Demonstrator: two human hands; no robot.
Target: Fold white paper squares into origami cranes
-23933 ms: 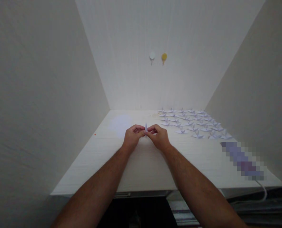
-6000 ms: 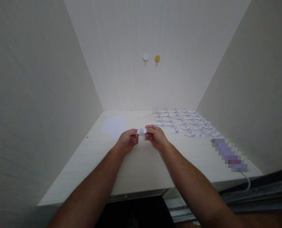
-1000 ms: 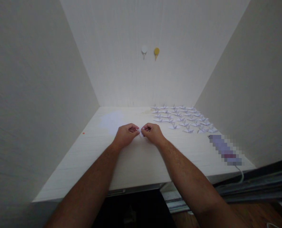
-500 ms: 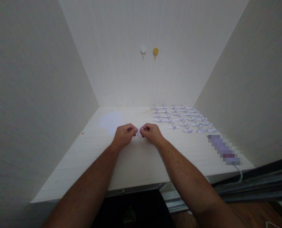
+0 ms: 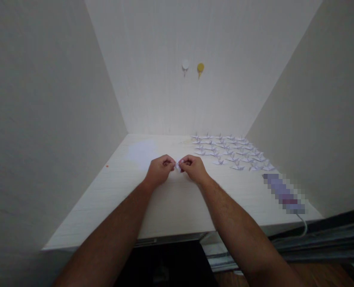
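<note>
Small folded piece (image 5: 178, 166): white paper, matt. Folded birds (image 5: 229, 153): white paper, matt, sharply creased. Counter (image 5: 177, 207): pale, wood-look, faintly grained, low sheen. Back wall (image 5: 188, 103): pale, matt, faint vertical streaking. White hook (image 5: 185, 64) and yellow hook (image 5: 200, 67): smooth round bases, material uncertain. Cable (image 5: 306, 228): smooth, plastic-looking. Floor (image 5: 320, 275): brown, wood-look. Pixelated strip (image 5: 284, 193): finish indeterminable.
</note>
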